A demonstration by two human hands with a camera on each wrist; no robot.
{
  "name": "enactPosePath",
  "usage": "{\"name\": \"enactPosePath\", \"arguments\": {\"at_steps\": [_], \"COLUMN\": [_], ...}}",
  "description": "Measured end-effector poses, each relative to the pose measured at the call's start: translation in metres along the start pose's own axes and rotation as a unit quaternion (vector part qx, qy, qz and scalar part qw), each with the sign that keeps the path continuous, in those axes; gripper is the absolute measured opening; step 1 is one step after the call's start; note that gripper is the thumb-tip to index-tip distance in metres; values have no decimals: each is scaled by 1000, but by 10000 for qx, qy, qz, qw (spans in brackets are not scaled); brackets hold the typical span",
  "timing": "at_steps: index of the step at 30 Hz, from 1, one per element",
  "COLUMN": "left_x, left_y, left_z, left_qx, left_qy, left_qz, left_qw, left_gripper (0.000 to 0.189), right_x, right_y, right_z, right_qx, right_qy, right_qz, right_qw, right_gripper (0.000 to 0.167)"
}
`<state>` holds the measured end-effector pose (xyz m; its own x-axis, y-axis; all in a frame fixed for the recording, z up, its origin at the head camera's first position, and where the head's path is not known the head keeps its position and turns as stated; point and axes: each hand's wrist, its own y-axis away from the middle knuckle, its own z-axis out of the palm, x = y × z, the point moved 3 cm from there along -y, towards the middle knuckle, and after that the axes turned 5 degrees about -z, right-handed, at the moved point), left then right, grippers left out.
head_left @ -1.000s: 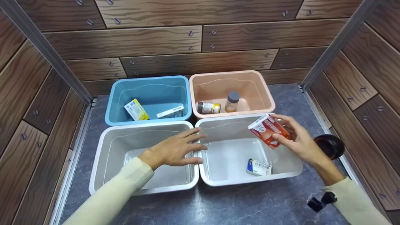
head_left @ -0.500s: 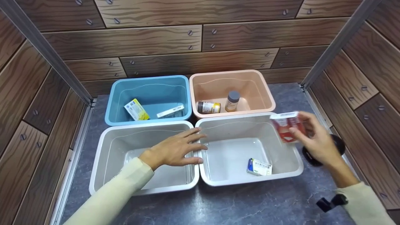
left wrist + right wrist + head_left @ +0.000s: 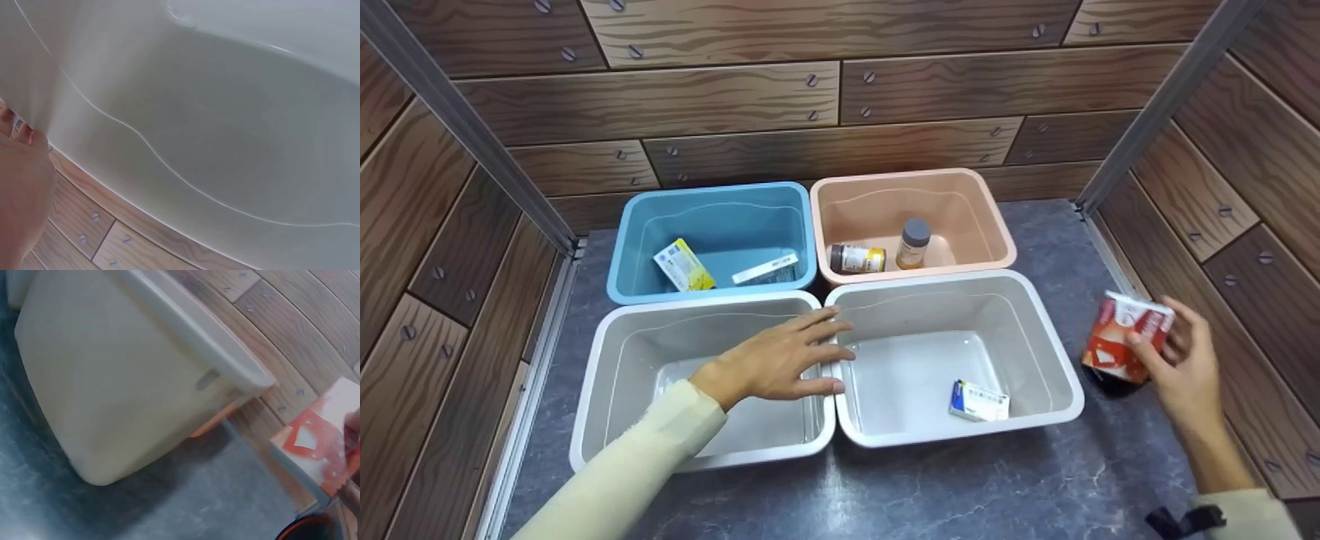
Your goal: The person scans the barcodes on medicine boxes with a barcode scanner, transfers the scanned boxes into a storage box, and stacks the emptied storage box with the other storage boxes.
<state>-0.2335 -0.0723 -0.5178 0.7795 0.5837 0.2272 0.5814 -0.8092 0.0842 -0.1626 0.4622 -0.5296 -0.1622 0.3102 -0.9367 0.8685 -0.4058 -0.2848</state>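
Observation:
In my right hand (image 3: 1191, 371) is a red and white medicine box (image 3: 1126, 337), gripped between thumb and fingers to the right of the right grey bin (image 3: 1056, 352). The box overlaps a black round container (image 3: 1112, 385), most of which it hides in the head view. The right wrist view has the box (image 3: 316, 444) at its right edge, above the container's dark rim (image 3: 309, 529). My left hand (image 3: 776, 361) lies with fingers spread across the touching rims of the right and left (image 3: 594, 382) grey bins. A small white and blue box (image 3: 979, 401) lies in the right grey bin.
Behind stand a blue bin (image 3: 619, 259) with two medicine boxes and a peach bin (image 3: 997, 217) with two dark-capped bottles, one upright (image 3: 913, 244), one on its side (image 3: 859, 259). Wood-patterned walls (image 3: 750, 94) enclose the dark marbled table (image 3: 922, 487) at the back and sides.
My right hand has carried the red box rightward from over the right grey bin to beside it, over the black container. My left hand has stayed in place.

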Motion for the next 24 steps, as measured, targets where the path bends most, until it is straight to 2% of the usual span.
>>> {"name": "enactPosePath", "arguments": {"at_steps": [3,6,9,11,14,17,20,24], "left_x": [0,0,1,1,1,1,1,1], "left_y": [0,0,0,0,0,0,0,0], "left_z": [1,0,0,1,1,1,1,0], "left_qx": [-37,-33,-3,-17,-51,-57,-4,17], "left_qy": [4,12,13,14,4,-2,-29,-61], "left_qz": [-10,-7,8,-11,-38,-8,51,84], "left_qw": [10000,10000,10000,10000,10000,10000,10000,9999], "left_gripper": [63,63,62,62,63,62,62,62], "right_x": [25,47,63,71,80,84,85,81], "right_y": [16,33,46,50,54,56,56,53], "right_z": [-2,1,4,6,9,12,14,15], "right_qx": [368,295,288,447,832,1096,1131,1094], "right_qy": [-649,-1125,-1247,-1441,-1936,-2260,-2323,-2141], "right_qz": [597,1119,1677,2067,2654,2921,2910,2656], "right_qw": [9954,9869,9775,9667,9408,9228,9212,9336], "right_gripper": [65,64,64,61,57,57,58,56]}}
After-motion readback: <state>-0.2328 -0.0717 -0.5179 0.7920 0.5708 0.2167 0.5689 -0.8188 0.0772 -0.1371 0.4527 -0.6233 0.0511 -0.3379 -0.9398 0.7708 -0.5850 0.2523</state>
